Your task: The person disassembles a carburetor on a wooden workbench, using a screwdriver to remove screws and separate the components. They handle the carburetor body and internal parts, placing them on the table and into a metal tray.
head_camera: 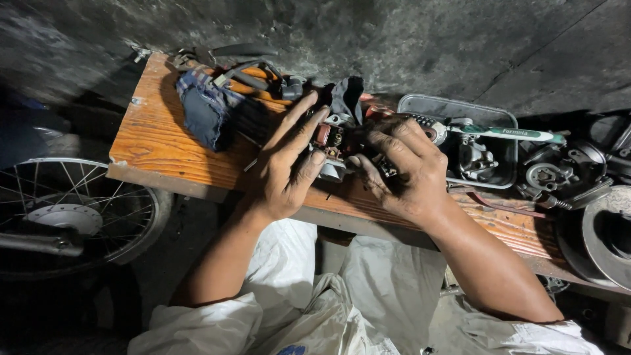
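Wood bench [158, 141] w/ rag [204, 108], tray [460, 108]

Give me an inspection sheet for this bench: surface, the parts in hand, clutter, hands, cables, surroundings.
Surface: worn orange wooden bench, grimy.
Job's things: small motor part with reddish windings, held by both hands.
Clutter: blue cloth bundle; dark rag; grey tray of metal parts; toothbrush across the tray.
Grips: left hand and right hand both on the motor part, fingers greasy.
Cables: nothing seen clearly.
Surroundings: spoked wheel left; brake disc right; concrete floor.
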